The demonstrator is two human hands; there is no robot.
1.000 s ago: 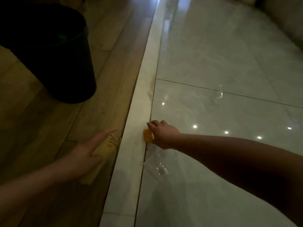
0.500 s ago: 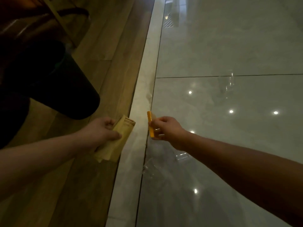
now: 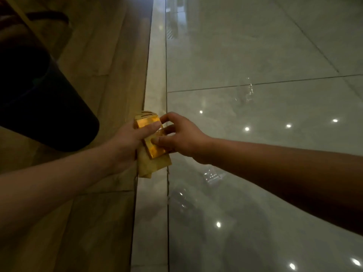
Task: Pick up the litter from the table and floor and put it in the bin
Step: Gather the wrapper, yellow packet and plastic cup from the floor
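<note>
Your left hand [image 3: 125, 142] clamps the tan paper packet [image 3: 155, 163] and orange wrapper [image 3: 154, 145] above the floor seam [image 3: 151, 213]. Your right hand [image 3: 180, 138] fingers, half-curled, apparently pinch the wrapper too. Bin [image 3: 39, 107] stands left.

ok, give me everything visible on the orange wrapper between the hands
The orange wrapper is a flat, glossy, foil-like rectangle, creased, lying tilted on top of a larger tan paper packet. The left hand pins both with its thumb across the top; the right hand touches the wrapper's right edge with its fingertips. It is held above the pale strip between wood floor and tiles.
</note>
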